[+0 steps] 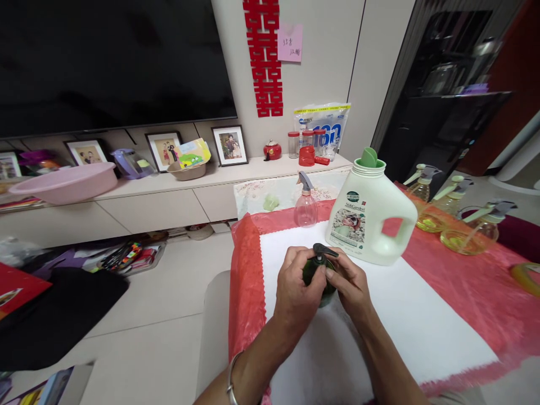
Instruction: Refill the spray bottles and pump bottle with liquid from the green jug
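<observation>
Both my hands are wrapped round a dark green pump bottle (pixel 327 297) above the white sheet (pixel 405 320). My left hand (pixel 297 287) grips its left side, thumb near the neck. From the right, my right hand (pixel 350 281) closes on it with fingers by the black pump head (pixel 324 250), which sits on top with its nozzle pointing right. Just beyond my hands stands a large pale green detergent jug (pixel 371 211), upright, with a green cup-like piece (pixel 369 157) in its mouth. A clear pinkish spray bottle (pixel 306 208) stands to its left.
Several spray bottles with yellow liquid (pixel 470 233) stand right on the red plastic cover (pixel 468 287). A tape roll (pixel 527 277) lies at the right edge. Behind, a low cabinet (pixel 162 202) holds photo frames, a pink basin (pixel 67 183) and red-lidded jars (pixel 293 145).
</observation>
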`<move>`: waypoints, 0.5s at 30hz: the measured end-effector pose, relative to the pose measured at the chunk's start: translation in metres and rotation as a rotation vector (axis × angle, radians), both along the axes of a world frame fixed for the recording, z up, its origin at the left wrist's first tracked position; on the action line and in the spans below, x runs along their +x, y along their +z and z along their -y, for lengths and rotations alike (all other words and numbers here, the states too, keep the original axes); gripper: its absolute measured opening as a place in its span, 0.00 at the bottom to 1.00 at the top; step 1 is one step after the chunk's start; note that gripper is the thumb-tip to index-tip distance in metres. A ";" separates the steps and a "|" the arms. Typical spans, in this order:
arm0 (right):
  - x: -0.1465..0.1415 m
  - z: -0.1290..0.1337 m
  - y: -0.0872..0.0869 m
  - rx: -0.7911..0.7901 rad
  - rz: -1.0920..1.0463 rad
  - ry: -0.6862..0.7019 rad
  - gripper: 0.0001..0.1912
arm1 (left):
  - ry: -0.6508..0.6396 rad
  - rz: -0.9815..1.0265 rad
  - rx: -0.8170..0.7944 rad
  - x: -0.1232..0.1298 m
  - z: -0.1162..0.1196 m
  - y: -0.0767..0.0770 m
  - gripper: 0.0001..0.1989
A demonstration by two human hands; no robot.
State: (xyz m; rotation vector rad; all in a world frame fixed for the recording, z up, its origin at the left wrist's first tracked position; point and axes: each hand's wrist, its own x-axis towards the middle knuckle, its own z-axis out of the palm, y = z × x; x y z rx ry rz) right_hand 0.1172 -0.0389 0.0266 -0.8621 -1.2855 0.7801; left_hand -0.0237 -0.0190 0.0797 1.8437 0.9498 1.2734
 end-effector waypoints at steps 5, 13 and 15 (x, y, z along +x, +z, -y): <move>0.000 0.001 0.003 0.000 0.036 0.007 0.14 | -0.050 0.010 0.065 -0.002 0.001 -0.004 0.14; 0.001 0.001 0.006 0.052 0.073 -0.026 0.11 | -0.018 0.007 0.007 -0.002 0.001 -0.002 0.11; 0.000 0.000 0.005 0.062 0.066 -0.029 0.11 | -0.004 0.016 -0.041 -0.002 0.001 -0.001 0.11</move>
